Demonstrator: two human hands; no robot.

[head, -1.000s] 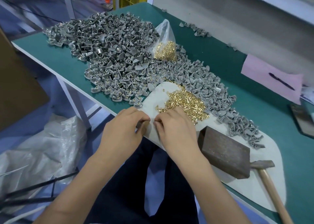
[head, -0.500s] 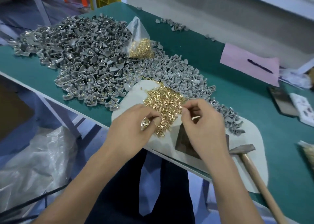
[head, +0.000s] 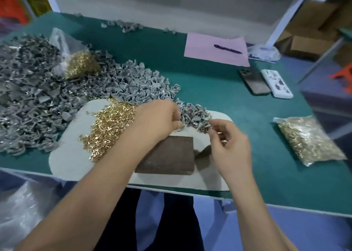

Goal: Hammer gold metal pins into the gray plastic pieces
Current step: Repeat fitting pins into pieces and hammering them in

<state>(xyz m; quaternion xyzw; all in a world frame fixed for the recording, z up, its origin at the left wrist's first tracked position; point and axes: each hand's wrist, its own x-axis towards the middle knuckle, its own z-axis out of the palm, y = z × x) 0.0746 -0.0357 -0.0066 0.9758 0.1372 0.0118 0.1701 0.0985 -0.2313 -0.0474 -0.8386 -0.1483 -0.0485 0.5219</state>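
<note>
So the green bench top (head: 219,90) is pretty loaded. The white mat (head: 72,155) sits at the near edge. Left of the mat and behind it sprawls the heap of gray plastic pieces (head: 38,102). Right of the mat lies a bag of pins (head: 308,140), and farther back on that side two phones (head: 266,83) and a pink sheet (head: 205,48).
</note>
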